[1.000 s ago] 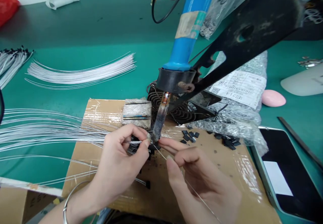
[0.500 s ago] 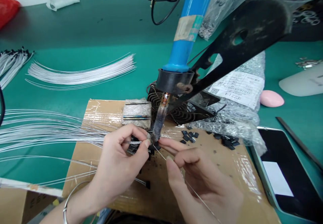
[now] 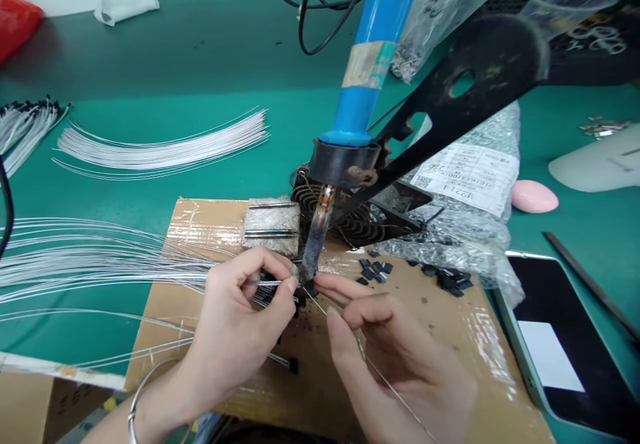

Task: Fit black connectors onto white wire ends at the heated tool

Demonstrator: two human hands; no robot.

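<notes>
Hardly anything has moved since before. Left of the iron (image 3: 357, 105), left hand (image 3: 239, 317) clamps wires (image 3: 268, 283) between fingertips; right of it, right hand (image 3: 403, 357) pinches solder (image 3: 315, 302).

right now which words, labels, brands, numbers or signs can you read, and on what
No text reads for certain.
White label on the bubble-wrap package: printed lines and a square code, too small and blurred.
Tape on the blue iron: blurred marks.
Carton, lower left: blurred print.
Pale container: faint marks.
</notes>
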